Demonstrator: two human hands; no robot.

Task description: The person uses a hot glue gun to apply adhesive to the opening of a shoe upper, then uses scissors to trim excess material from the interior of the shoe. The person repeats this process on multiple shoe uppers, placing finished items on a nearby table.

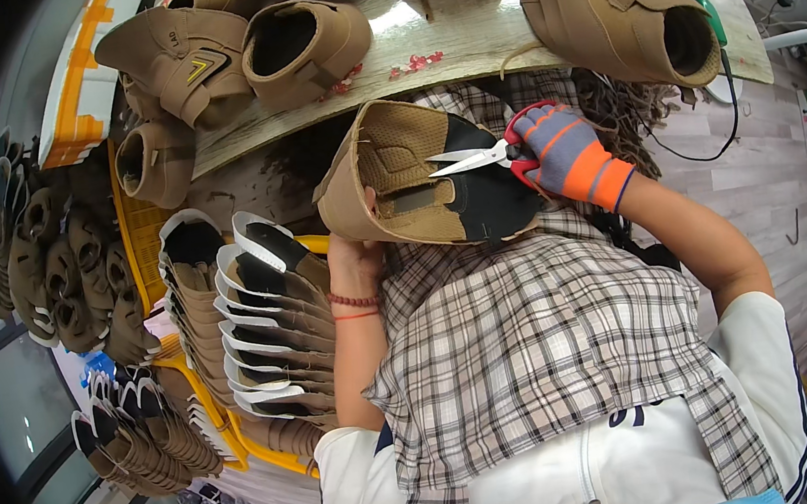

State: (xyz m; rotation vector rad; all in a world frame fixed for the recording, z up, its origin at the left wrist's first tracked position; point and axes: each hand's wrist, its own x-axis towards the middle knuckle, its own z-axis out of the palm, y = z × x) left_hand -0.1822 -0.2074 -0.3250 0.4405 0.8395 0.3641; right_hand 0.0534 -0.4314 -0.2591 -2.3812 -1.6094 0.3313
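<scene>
My bare left hand (359, 257), with beaded and red bracelets on the wrist, is closed on the lower left edge of a tan shoe upper (401, 146). The upper is turned so that its mesh-lined inside and black section face up, above my plaid apron (534, 327). In an orange and grey glove, my right hand (568, 151) grips red-handled scissors (471, 159). Their two silver blades are slightly parted and reach over the inside of the upper. Whether they touch any thread cannot be made out. Some fingers of the left hand are hidden behind the upper.
Several tan shoe uppers (308, 52) sit on the worktable (458, 39) ahead, among small red scraps (416, 64). To the left, stacked uppers with white edges (276, 318) stand by a yellow crate (143, 249). A black cord (735, 111) hangs from the table's right side.
</scene>
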